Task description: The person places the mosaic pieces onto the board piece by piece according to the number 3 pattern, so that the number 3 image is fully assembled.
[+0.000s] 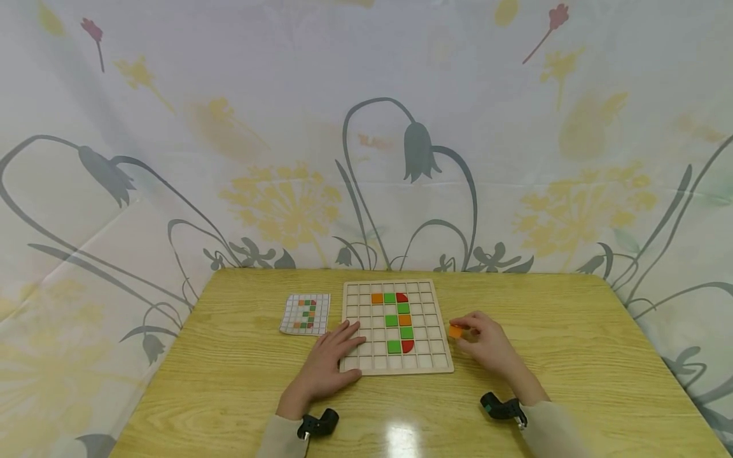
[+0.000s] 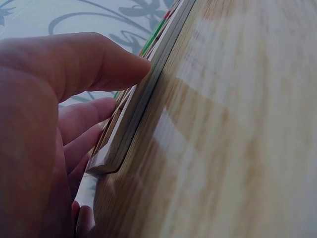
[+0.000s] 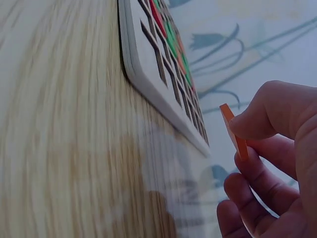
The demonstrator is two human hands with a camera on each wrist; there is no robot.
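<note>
A square wooden grid board [image 1: 424, 361] lies on the table, with green, orange and red tiles in some of its cells. The tiles form a shape like a 3. My left hand [image 1: 329, 364] rests on the board's left side, fingers spread over its edge; in the left wrist view the thumb [image 2: 124, 67] lies along the near rim. Just off the board's right edge, my right hand [image 1: 488, 343] pinches an orange square tile [image 1: 455, 332] between thumb and fingers. The right wrist view shows that tile [image 3: 233, 130] edge-on, apart from the board.
Left of the board lies a small paper pattern card [image 1: 291, 312] with a coloured 3 on a grid. The wooden table [image 1: 572, 356] ends at a wall hanging [image 1: 286, 127] printed with flowers. Each wrist bears a black camera mount [image 1: 499, 407].
</note>
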